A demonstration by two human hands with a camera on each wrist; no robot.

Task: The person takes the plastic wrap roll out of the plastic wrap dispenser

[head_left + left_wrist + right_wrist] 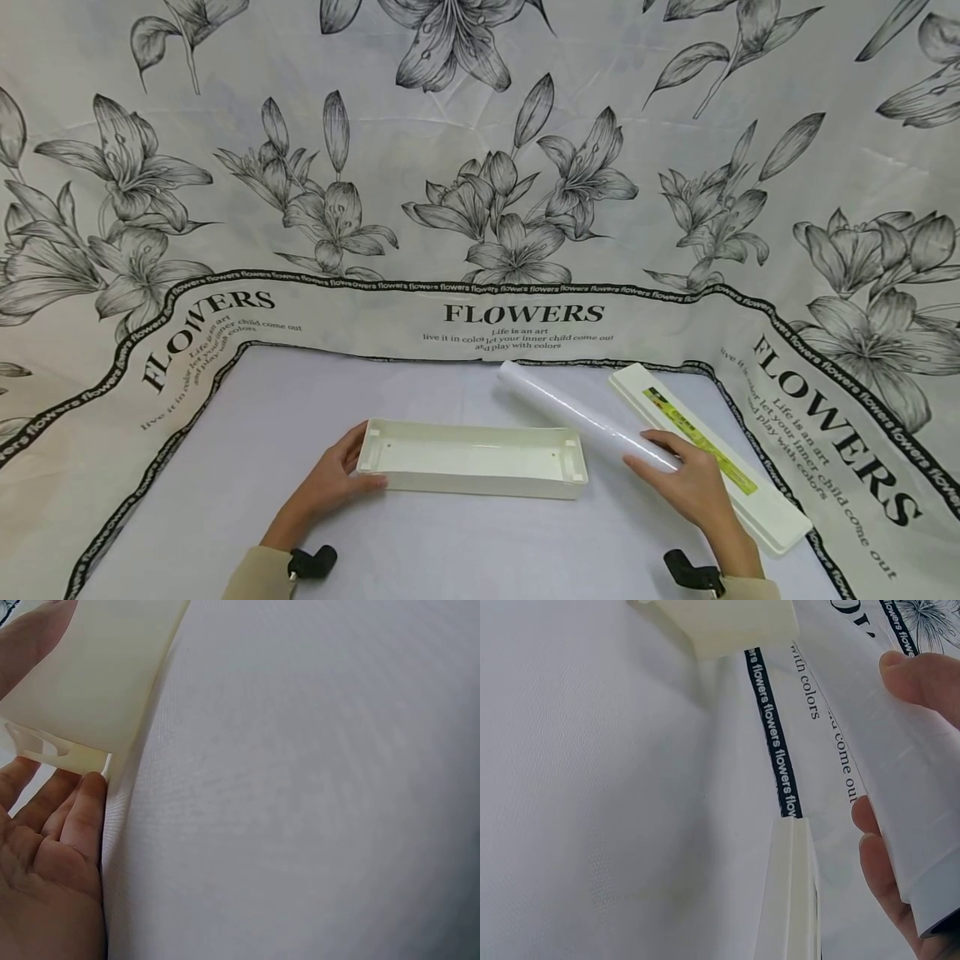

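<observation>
In the head view, a long cream plastic box [480,485] stands open-topped on the table, showing its inside. My left hand [330,483] grips its left end, thumb on the front wall and fingers at the end. The left wrist view shows those fingertips against the box's end [112,682], by a slot-like opening. To the right, my right hand [693,483] holds the near end of a roll of clear plastic film [558,404], its thumb and fingers on opposite sides. The film roll [900,772] slants away to the far left, its far end behind the box's right corner.
Right of the roll, a long cream lid [772,525] with a yellow-green label [705,442] lies diagonally, partly behind the right hand. A white cloth [420,550] covers the table, edged by a flower-printed sheet [525,321] that rises behind.
</observation>
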